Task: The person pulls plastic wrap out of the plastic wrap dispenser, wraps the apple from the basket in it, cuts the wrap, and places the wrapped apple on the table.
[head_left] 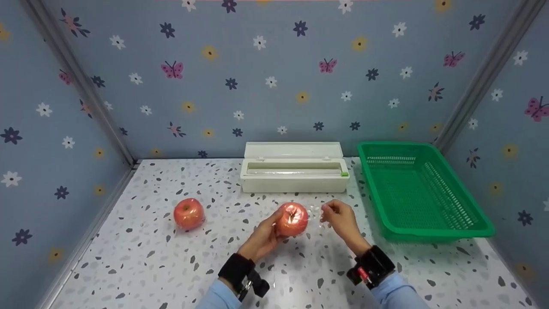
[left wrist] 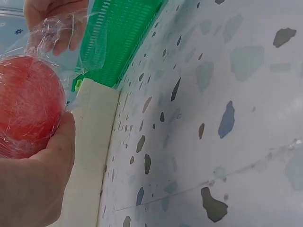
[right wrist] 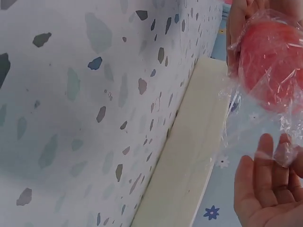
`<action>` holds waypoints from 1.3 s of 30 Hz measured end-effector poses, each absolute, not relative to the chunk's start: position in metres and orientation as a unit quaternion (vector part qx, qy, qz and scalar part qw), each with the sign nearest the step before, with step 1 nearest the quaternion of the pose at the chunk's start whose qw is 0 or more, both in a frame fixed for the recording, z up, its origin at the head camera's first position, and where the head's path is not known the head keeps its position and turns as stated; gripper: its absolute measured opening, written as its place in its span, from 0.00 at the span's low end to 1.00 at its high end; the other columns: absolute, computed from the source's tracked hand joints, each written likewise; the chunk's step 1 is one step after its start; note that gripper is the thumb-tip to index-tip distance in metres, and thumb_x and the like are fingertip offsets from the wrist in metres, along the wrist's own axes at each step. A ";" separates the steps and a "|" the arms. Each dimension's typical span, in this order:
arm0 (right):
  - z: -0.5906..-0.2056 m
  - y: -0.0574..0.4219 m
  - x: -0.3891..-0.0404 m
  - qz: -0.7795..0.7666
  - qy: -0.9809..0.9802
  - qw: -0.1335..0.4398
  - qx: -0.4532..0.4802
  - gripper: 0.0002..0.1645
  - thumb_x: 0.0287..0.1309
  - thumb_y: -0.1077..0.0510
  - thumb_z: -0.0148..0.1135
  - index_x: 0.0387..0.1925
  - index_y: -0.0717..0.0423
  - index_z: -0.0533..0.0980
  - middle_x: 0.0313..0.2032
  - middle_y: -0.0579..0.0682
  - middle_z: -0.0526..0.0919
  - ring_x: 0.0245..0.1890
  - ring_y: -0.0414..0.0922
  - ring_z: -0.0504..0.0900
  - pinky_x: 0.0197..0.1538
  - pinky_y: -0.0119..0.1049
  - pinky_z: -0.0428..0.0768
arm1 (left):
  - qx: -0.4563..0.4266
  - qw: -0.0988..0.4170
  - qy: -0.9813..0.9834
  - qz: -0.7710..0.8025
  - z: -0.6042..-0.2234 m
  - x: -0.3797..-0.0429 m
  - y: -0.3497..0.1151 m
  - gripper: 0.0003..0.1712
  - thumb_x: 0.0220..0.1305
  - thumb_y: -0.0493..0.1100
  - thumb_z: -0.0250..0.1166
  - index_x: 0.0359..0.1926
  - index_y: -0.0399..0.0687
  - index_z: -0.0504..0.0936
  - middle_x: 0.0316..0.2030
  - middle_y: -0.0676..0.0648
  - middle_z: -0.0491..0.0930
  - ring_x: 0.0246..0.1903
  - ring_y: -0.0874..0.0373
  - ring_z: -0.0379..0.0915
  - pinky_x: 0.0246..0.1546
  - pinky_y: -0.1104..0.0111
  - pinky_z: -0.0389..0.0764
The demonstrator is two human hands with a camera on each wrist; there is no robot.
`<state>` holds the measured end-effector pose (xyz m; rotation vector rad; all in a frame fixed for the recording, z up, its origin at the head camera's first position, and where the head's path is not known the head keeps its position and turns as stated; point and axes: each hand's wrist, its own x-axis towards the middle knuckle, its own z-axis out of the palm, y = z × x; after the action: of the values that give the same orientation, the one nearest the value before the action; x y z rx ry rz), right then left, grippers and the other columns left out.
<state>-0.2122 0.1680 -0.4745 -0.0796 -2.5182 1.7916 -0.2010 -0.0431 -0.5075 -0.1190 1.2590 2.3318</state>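
My left hand point(head_left: 263, 238) grips a red apple point(head_left: 292, 219) from its left side, above the speckled table. Clear plastic wrap point(left wrist: 49, 35) covers this apple and trails off its right side as a loose, crinkled flap. At that flap, my right hand point(head_left: 341, 219) pinches the film between thumb and fingertips, a short way from the fruit. In the right wrist view, the wrap point(right wrist: 286, 125) stretches between the apple point(right wrist: 272, 64) and the right fingers point(right wrist: 267, 175). Off to the left, a second apple point(head_left: 189, 213) with a glossy film over it sits on the table.
A white wrap dispenser box point(head_left: 296, 184) stands behind the hands, lid point(head_left: 294, 150) raised, a roll of film point(head_left: 296, 171) inside and a green slider point(head_left: 344, 174) at its right end. The green plastic basket point(head_left: 429, 234) stands at the right. Patterned walls point(head_left: 274, 64) enclose the speckled table point(head_left: 141, 257).
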 end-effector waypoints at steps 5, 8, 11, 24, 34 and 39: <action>-0.474 0.181 -0.222 0.643 -0.760 -0.006 -0.090 0.10 0.63 0.64 0.49 0.36 0.70 0.73 0.22 0.49 0.71 0.16 0.38 0.70 0.23 0.28 0.76 | -0.045 0.240 0.490 0.837 -0.509 -0.196 -0.046 0.38 0.60 0.55 0.59 0.62 0.34 0.62 0.47 0.43 0.72 0.37 0.61 0.72 0.37 0.77 0.76; -0.474 0.186 -0.226 0.652 -0.749 -0.009 -0.117 0.11 0.64 0.64 0.48 0.37 0.70 0.72 0.21 0.47 0.69 0.17 0.37 0.66 0.23 0.25 0.73 | -0.051 0.237 0.498 0.832 -0.509 -0.195 -0.045 0.37 0.57 0.56 0.61 0.58 0.33 0.65 0.46 0.44 0.71 0.36 0.61 0.70 0.35 0.78 0.76; -0.478 0.186 -0.225 0.654 -0.746 -0.005 -0.124 0.11 0.64 0.63 0.48 0.38 0.69 0.72 0.22 0.47 0.69 0.18 0.38 0.66 0.25 0.27 0.73 | -0.066 0.238 0.497 0.832 -0.511 -0.193 -0.044 0.38 0.56 0.56 0.62 0.58 0.34 0.65 0.47 0.42 0.69 0.39 0.59 0.69 0.35 0.77 0.77; -0.493 0.166 -0.215 0.581 -0.803 -0.052 -0.118 0.36 0.57 0.33 0.50 0.42 0.64 0.73 0.30 0.53 0.78 0.22 0.41 0.73 0.24 0.30 0.72 | -0.057 0.227 0.487 0.841 -0.511 -0.192 -0.047 0.41 0.58 0.56 0.61 0.62 0.32 0.60 0.56 0.38 0.65 0.48 0.55 0.70 0.50 0.71 0.75; -0.501 0.162 -0.224 0.569 -0.815 0.014 -0.114 0.24 0.66 0.46 0.46 0.19 0.56 0.70 0.13 0.43 0.59 0.16 0.40 0.58 0.20 0.31 0.58 | -0.088 0.216 0.480 0.845 -0.514 -0.190 -0.043 0.41 0.56 0.56 0.63 0.62 0.35 0.62 0.58 0.37 0.63 0.47 0.55 0.69 0.47 0.70 0.78; -0.500 0.169 -0.219 0.585 -0.800 -0.033 -0.125 0.26 0.67 0.43 0.41 0.37 0.63 0.72 0.25 0.50 0.71 0.25 0.43 0.68 0.29 0.33 0.69 | -0.097 0.194 0.486 0.847 -0.514 -0.193 -0.044 0.39 0.57 0.55 0.62 0.61 0.33 0.63 0.55 0.39 0.65 0.45 0.57 0.69 0.45 0.73 0.77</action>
<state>-0.2191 0.1692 -0.5001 -0.4021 -2.5696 1.8786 -0.1925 -0.0441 -0.5144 -0.2713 1.3630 2.3752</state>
